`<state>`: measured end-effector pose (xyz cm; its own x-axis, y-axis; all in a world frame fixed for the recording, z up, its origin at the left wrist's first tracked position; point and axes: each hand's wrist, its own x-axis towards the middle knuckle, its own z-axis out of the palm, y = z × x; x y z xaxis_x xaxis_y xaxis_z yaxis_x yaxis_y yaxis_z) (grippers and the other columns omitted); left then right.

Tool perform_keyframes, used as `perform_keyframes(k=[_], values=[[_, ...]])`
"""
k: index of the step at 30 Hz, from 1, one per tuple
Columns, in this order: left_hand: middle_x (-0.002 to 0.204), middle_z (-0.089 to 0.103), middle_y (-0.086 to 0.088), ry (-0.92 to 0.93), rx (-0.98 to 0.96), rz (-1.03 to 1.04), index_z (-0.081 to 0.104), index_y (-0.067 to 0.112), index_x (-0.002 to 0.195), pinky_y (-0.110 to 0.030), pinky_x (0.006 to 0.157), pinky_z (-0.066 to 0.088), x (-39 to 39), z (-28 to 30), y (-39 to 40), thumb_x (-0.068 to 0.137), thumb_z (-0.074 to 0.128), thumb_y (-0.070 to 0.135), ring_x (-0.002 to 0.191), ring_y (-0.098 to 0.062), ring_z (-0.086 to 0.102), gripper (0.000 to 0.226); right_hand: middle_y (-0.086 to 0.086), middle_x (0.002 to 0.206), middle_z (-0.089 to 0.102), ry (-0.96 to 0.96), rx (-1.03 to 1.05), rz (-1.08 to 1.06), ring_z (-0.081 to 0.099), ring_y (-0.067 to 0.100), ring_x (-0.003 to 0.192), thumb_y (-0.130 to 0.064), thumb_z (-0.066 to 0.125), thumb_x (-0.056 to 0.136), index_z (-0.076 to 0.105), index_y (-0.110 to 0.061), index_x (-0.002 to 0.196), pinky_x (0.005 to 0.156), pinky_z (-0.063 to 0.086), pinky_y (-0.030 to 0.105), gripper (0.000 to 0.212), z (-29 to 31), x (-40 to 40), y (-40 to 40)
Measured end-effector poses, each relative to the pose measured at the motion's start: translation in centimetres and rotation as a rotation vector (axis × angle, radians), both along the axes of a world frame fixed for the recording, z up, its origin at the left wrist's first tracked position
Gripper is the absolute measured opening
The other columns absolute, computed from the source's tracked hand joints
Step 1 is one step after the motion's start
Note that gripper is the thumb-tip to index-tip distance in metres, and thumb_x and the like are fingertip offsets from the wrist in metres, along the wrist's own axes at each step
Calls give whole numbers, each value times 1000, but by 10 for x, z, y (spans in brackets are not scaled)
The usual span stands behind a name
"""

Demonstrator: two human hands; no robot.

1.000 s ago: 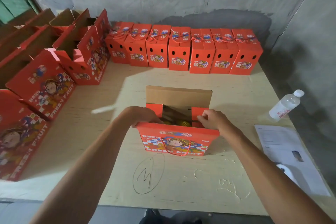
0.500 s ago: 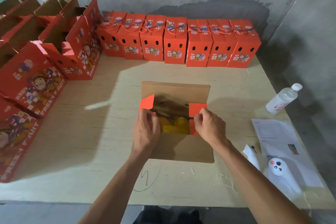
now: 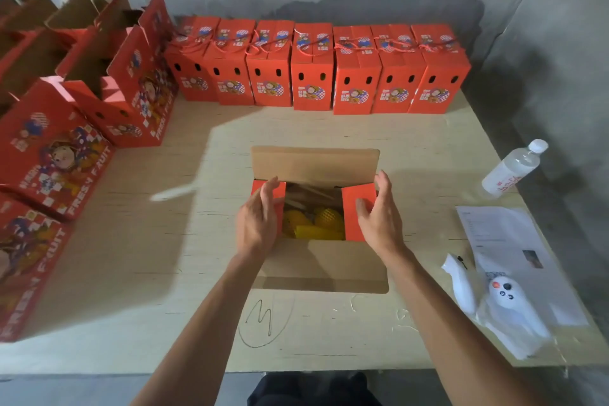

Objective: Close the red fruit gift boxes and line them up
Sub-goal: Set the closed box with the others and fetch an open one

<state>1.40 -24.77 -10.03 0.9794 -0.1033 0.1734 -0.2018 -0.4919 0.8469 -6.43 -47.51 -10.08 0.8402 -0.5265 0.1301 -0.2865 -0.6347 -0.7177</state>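
Note:
An open red fruit gift box (image 3: 316, 267) stands mid-table, its long brown flaps spread toward me and toward the wall. Yellow netted fruit (image 3: 316, 227) shows inside. My left hand (image 3: 258, 224) lies with straight fingers on the left red side flap (image 3: 280, 189), pressing it inward. My right hand (image 3: 379, 217) touches the right red side flap (image 3: 354, 208) the same way. Several closed red boxes (image 3: 313, 69) with red cord handles stand in a row along the back wall.
Open red boxes (image 3: 108, 82) crowd the table's left side and back-left corner. A clear water bottle (image 3: 512, 170) lies at the right, with paper sheets (image 3: 507, 247) and a white device (image 3: 494, 300) near the right front edge. Pen scribbles mark the wooden tabletop (image 3: 184, 273).
The box's near long flap has dropped open toward me. Both hands have shifted from the near rim to the two short side flaps and are folding them inward.

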Motion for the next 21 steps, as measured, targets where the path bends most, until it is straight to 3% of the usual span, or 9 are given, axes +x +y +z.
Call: perform_keyframes(k=[3,5,9,11,13,14,16,19,21], values=[[121,71,7,-53,-29,24,56,26,139,-29,87,52,5,-1,1,109,41,31,104,-10,67,33,11,155,44,-68,53,18,48,28,140,-7,62,98,27,-13,159,106,48,44,70,2,0,-3],[115,65,5,-37,-120,127,54,17,129,-30,85,49,7,-1,-1,105,45,18,101,-15,63,25,9,151,47,-86,94,33,50,29,137,-6,61,98,35,-15,153,105,48,41,61,3,0,-4],[107,61,0,-1,-253,249,49,15,117,-14,72,41,2,5,-4,95,35,25,96,-15,61,28,1,129,62,-66,151,-22,64,26,110,-22,54,99,46,-24,135,89,55,40,37,2,-1,-5],[115,59,-2,-37,-322,251,48,20,119,-10,82,44,-1,5,-2,92,34,28,105,-9,60,31,-4,125,64,-56,234,-30,64,21,106,-37,55,91,46,-32,131,88,57,47,41,4,-2,-5],[121,55,-2,-36,-349,263,48,19,119,-25,92,49,-1,3,-1,96,37,31,110,-16,59,28,-10,127,62,-61,280,-19,63,15,112,-55,55,89,45,-37,131,91,57,49,47,6,-5,-4],[125,54,-2,-23,-362,250,48,19,117,-32,92,51,-1,1,-1,99,39,35,108,-18,61,25,-13,128,61,-72,288,-12,62,10,113,-65,56,89,45,-38,132,91,57,48,51,7,-6,-3],[129,51,-2,-26,-378,211,46,19,112,-32,88,55,-2,1,-4,103,46,42,104,-10,64,25,-18,128,59,-86,293,-9,61,4,112,-79,57,84,44,-40,132,88,60,47,63,9,-9,-2],[133,50,-2,-65,-364,185,45,19,115,-26,104,48,-2,0,-2,102,56,33,120,-4,54,21,-18,126,60,-89,287,-7,63,7,108,-84,56,80,44,-41,132,83,62,48,68,12,-9,-1],[132,51,2,-46,-362,170,45,22,125,-28,106,46,-1,3,1,101,59,22,126,-6,51,28,-19,122,61,-102,300,-6,66,7,104,-85,56,79,44,-42,131,79,63,48,68,14,-9,0]])
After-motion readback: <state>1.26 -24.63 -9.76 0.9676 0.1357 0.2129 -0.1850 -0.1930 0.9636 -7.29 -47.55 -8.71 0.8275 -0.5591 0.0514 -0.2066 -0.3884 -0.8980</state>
